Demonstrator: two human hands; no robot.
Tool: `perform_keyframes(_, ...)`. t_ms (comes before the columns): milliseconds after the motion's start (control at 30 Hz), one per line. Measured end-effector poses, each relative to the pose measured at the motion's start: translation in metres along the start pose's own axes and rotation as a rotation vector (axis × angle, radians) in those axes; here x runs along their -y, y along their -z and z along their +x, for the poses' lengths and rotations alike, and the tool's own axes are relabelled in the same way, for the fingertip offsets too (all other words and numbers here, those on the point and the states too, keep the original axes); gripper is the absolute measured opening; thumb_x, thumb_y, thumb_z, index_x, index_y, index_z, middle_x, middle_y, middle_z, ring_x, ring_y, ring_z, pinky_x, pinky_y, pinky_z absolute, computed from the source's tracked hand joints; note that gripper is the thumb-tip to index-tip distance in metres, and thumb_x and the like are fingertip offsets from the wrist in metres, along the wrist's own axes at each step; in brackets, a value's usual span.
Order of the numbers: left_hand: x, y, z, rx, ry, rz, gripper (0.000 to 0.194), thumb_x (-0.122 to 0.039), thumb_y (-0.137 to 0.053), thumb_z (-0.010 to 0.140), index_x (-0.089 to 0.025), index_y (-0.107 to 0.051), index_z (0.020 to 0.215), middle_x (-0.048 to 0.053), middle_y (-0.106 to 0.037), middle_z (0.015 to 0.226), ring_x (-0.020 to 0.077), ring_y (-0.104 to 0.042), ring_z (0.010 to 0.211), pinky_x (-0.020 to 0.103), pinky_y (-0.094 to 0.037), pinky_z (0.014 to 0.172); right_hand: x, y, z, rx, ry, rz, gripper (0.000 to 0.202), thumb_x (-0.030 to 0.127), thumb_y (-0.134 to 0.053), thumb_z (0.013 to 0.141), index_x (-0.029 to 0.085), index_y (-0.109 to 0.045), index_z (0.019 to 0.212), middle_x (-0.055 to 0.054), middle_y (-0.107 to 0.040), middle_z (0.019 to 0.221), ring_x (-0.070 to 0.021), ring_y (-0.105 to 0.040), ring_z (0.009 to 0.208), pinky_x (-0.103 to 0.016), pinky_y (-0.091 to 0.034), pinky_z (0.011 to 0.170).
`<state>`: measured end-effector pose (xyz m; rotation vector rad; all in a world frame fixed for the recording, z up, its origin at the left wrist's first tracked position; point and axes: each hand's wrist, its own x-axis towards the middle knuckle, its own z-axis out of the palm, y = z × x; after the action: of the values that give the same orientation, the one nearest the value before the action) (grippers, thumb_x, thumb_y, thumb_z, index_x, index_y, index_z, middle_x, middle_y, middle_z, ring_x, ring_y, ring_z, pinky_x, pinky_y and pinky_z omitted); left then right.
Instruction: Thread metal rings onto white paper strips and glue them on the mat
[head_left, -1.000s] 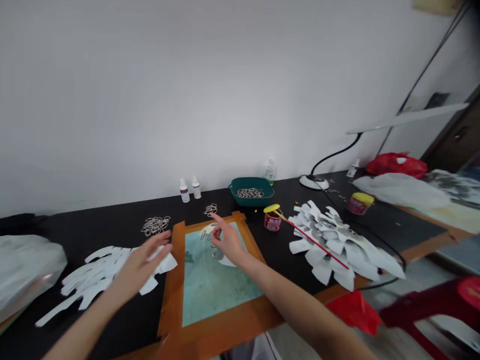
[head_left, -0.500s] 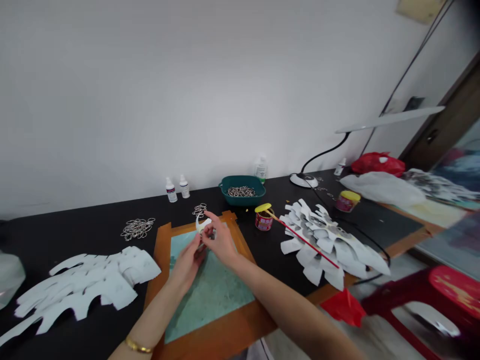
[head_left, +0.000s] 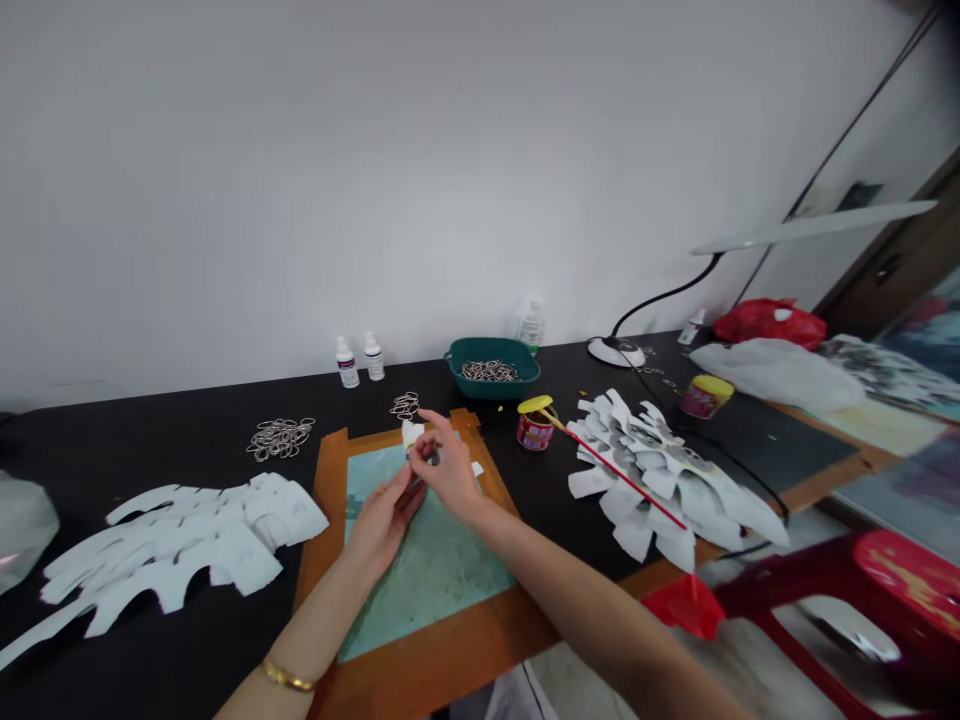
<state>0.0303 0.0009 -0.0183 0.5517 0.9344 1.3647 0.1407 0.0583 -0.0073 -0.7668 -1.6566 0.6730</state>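
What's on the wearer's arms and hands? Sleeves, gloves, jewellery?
Left hand and right hand: no gloves. Both forearms show no sleeves within frame. A gold-coloured bracelet circles the left wrist; the right wrist shows none.

Rings [head_left: 489, 371] in basin [head_left: 493, 389], lamp [head_left: 615, 352] (right of it)

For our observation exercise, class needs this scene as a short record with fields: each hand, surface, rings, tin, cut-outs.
Left hand: left hand appears to hold a small white piece
Right hand: right hand has its fingertips at the same piece; exact grip too small to tell
Surface: green mat edged with brown tape, on a black table
Rings: two loose piles, larger pile and smaller pile; others inside a green tray
Tin: red tin, near the tray
Cut-outs: left cut-outs and right cut-outs, white
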Motion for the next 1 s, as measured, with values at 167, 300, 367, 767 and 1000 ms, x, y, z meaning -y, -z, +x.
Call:
perform_keyframes(167, -0.007, -0.006, 0.0, -0.072, 0.127, -0.009, 0.032, -0.051, -0.07, 0.078, -0.02, -0.069, 0.086, 0.004, -0.067, 0.079, 0.0137, -0.065, 0.071, 0.029, -0.054, 0.08, 0.0, -0.001, -0.001, 0.005, 0.038, -0.015, 0.053, 0.015, -0.058, 0.077, 0.025, -0.051, 0.129, 0.003, -0.062, 0.075, -0.0135, -0.06, 0.068, -0.027, -0.051, 0.072)
perform_keyframes(300, -0.02, -0.004, -0.023, -0.168, -0.073, 0.241, 0.034, -0.051, -0.075, 0.072, -0.022, -0.059, 0.079, 0.0, -0.057, 0.072, 0.0163, -0.062, 0.07, 0.032, -0.05, 0.072, 0.006, 0.002, -0.002, -0.026, 0.041, -0.055, 0.052, 0.016, -0.058, 0.078, 0.023, -0.051, 0.129, 0.001, -0.065, 0.079, -0.0163, -0.062, 0.073, -0.032, -0.051, 0.079)
perform_keyframes(367, -0.028, 0.003, -0.043, -0.161, -0.264, 0.488, 0.034, -0.047, -0.079, 0.068, -0.024, -0.057, 0.08, 0.002, -0.058, 0.079, 0.0169, -0.059, 0.073, 0.032, -0.046, 0.07, 0.008, 0.003, -0.002, -0.06, 0.042, -0.047, 0.051, 0.018, -0.057, 0.08, 0.023, -0.05, 0.13, 0.001, -0.065, 0.077, -0.0168, -0.061, 0.073, -0.034, -0.051, 0.079)
perform_keyframes(767, -0.118, 0.104, -0.074, -0.425, -0.675, 1.521, 0.02, -0.035, -0.059, 0.082, -0.021, -0.055, 0.094, 0.011, -0.056, 0.107, 0.0294, -0.056, 0.104, 0.043, -0.046, 0.088, 0.006, -0.004, -0.006, 0.053, 0.048, -0.014, 0.056, 0.014, -0.054, 0.078, 0.025, -0.049, 0.133, 0.003, -0.061, 0.075, -0.0145, -0.059, 0.068, -0.031, -0.051, 0.074)
perform_keyframes(1000, -0.206, 0.221, -0.145, -0.855, -0.282, 2.433, 0.036, -0.024, -0.033, 0.092, -0.004, -0.053, 0.114, 0.029, -0.052, 0.128, 0.046, -0.045, 0.122, 0.054, -0.041, 0.09, 0.002, -0.003, -0.005, 0.072, 0.067, 0.0, 0.054, 0.015, -0.053, 0.079, 0.023, -0.049, 0.132, 0.002, -0.062, 0.074, -0.015, -0.059, 0.067, -0.031, -0.051, 0.073)
